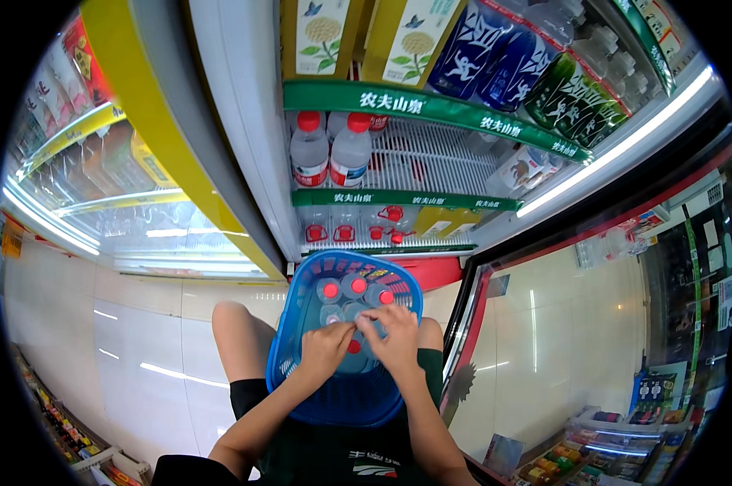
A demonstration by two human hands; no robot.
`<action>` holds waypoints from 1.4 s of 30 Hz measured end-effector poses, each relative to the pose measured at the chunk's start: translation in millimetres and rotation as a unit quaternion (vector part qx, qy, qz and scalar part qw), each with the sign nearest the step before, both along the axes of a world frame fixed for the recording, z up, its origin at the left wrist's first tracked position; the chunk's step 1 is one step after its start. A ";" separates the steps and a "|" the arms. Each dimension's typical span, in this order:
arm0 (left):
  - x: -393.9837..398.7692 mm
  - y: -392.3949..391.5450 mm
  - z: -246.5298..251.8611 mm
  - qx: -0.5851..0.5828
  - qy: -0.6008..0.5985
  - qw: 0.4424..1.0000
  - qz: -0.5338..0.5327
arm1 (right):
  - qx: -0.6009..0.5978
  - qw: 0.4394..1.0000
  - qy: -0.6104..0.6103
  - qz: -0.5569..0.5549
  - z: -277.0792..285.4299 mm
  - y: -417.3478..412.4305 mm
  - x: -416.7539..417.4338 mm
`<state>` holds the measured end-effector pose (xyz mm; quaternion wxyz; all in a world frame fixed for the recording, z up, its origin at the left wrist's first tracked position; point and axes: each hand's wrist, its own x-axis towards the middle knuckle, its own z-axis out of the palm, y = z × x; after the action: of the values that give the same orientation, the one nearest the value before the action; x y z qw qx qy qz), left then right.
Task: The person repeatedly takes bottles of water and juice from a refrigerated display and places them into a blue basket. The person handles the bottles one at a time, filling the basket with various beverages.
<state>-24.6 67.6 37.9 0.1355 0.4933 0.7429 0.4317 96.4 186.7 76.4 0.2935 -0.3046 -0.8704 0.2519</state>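
Note:
A blue plastic basket (335, 408) rests between my knees, before the open fridge. Several clear water bottles (329, 291) with red caps stand in it. Over them my left hand (326, 349) and my right hand (395, 331) meet at the fingertips, thumbs and forefingers pinched close together. Whether something small or clear is between the fingers is too fine to make out. A red cap (353, 347) shows just below the fingertips. Beside the left fingers, a bottle top (332, 317) looks paler than the red ones. My hands partly cover the bottles beneath.
In the fridge, two red-capped water bottles (350, 152) stand at the left of a wire shelf (432, 155). Larger bottles with red handles (344, 232) are on the shelf below. The glass door (524, 340) stands open at right. Another lit cooler (159, 228) is at left.

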 end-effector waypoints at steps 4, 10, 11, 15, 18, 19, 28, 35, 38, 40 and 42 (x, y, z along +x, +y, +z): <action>-30.6 71.2 65.9 0.148 0.005 0.989 0.000 | -0.039 0.990 0.130 -0.027 53.3 63.7 -42.1; -68.6 197.0 72.0 0.242 -0.090 0.966 0.016 | 0.025 0.978 0.207 -0.024 93.7 185.0 -145.3; -75.9 213.5 69.6 0.242 -0.091 0.965 0.029 | 0.044 0.974 0.224 -0.015 92.5 202.1 -165.0; -96.7 259.6 60.1 0.221 -0.033 0.972 0.066 | -0.032 0.976 0.216 -0.004 66.5 272.5 -222.2; -100.6 276.3 58.7 0.206 -0.095 0.972 0.051 | 0.014 0.976 0.216 0.014 47.7 300.1 -241.3; -101.2 278.6 56.3 0.214 -0.109 0.970 0.043 | 0.019 0.976 0.217 0.023 43.3 306.0 -247.5; -95.3 274.6 58.8 0.227 -0.199 0.953 0.010 | 0.005 0.973 0.227 0.031 40.2 303.6 -247.2; -88.2 266.5 74.7 0.245 -0.187 0.951 0.035 | -0.044 0.981 0.190 -0.019 82.6 252.9 -190.0; -78.4 261.3 86.2 0.257 -0.222 0.940 0.023 | -0.096 0.951 0.291 -0.043 89.9 215.7 -167.8; -76.7 262.1 73.5 0.245 -0.155 0.957 0.014 | -0.050 0.951 0.303 -0.040 79.4 212.2 -157.6; -71.1 250.8 67.4 0.241 -0.132 0.962 0.004 | -0.060 0.966 0.239 -0.074 75.7 203.7 -148.2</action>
<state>-95.7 318.4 105.3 0.1081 0.4474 0.5944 0.6594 -51.8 390.4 152.0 0.4919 -0.3163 -0.7335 0.3464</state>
